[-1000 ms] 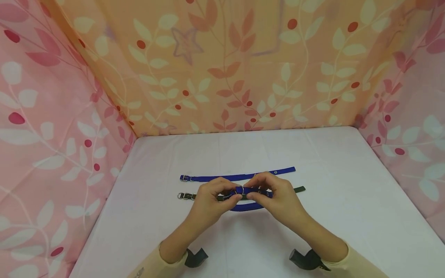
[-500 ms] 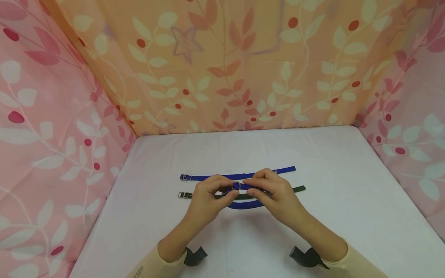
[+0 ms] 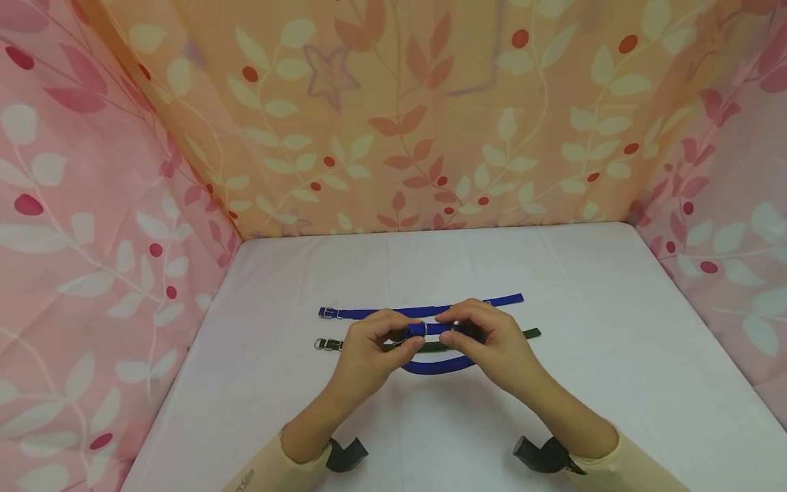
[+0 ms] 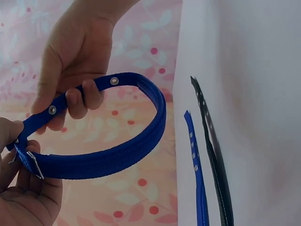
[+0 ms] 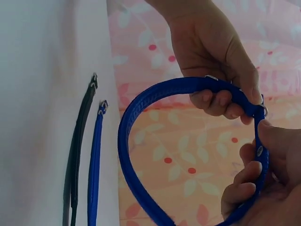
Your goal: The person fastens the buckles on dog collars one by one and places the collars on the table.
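Both hands hold a blue collar (image 3: 438,365) bent into a loop above the white table (image 3: 615,355). My left hand (image 3: 408,342) pinches the end with the metal buckle (image 4: 29,162). My right hand (image 3: 451,335) grips the strap end with the eyelets (image 4: 113,81), close against the buckle. The loop (image 5: 136,117) hangs toward me below the hands. In the right wrist view my right hand's fingers (image 5: 244,188) curl round the strap and my left hand's fingers (image 5: 216,101) hold the top of the loop.
A second blue collar (image 3: 369,313) lies flat and straight on the table behind the hands. A dark green collar (image 3: 530,334) lies parallel just in front of it, partly hidden by the hands. Patterned fabric walls (image 3: 430,123) close in the back and both sides.
Both hands shifted slightly away from me with the looped collar. My right hand's fingers slid a little closer to the buckle. The two flat collars have not moved.
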A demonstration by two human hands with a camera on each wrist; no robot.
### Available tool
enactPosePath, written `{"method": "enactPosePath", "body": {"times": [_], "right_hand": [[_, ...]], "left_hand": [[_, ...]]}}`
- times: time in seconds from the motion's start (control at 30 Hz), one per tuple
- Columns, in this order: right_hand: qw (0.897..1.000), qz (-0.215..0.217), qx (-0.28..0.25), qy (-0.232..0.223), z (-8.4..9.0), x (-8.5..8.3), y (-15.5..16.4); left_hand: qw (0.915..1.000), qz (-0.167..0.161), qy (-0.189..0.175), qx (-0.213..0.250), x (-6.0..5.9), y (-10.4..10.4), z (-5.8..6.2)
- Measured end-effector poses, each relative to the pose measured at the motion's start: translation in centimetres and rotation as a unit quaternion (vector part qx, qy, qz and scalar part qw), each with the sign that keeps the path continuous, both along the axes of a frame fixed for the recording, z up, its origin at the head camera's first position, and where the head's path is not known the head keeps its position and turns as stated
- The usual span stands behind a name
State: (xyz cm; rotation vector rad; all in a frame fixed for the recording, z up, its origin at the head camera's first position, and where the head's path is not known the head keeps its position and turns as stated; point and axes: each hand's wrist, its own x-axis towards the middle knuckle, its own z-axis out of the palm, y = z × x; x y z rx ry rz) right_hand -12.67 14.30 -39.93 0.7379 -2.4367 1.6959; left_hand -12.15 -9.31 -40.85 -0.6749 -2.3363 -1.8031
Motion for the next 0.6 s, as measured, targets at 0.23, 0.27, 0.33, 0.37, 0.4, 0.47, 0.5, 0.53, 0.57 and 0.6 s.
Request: {"method": "enactPosePath", "body": {"times": [0.23,0.27,0.33,0.37,0.4,0.47,0.5,0.53,0.57,0.6], "right_hand": [[0.999,0.036,-0.029,-0.025,0.24,0.03,0.16],[0.998,0.04,-0.027,-0.028,0.29,0.02,0.2],[0.999,0.04,-0.014,-0.027,0.37,0.01,0.22],[0.999,0.036,-0.007,-0.028,0.41,0.01,0.2],[0.999,0.031,0.0,-0.029,0.41,0.0,0.17],[0.999,0.016,0.011,-0.031,0.38,0.06,0.1],[0.999,0.009,0.011,-0.033,0.35,0.08,0.06],[0.999,0.004,0.007,-0.037,0.3,0.09,0.01],[0.999,0.002,0.001,-0.043,0.26,0.1,-0.04],[0.999,0.003,-0.007,-0.047,0.2,0.09,-0.07]], "left_hand": [[0.9998,0.009,-0.008,0.017,0.22,-0.1,0.27],[0.9997,0.007,-0.012,0.021,0.24,-0.09,0.3],[0.9997,0.005,-0.014,0.02,0.25,-0.04,0.28],[0.9998,0.005,-0.013,0.017,0.24,0.0,0.27],[0.9998,0.005,-0.011,0.013,0.22,0.05,0.24],[0.9999,0.009,-0.004,0.001,0.2,0.18,0.09],[0.9999,0.012,-0.001,-0.004,0.18,0.23,0.02],[0.9999,0.014,0.001,-0.007,0.17,0.27,-0.04],[0.9998,0.016,0.002,-0.009,0.16,0.31,-0.11],[0.9998,0.017,0.003,-0.008,0.16,0.33,-0.19]]}}
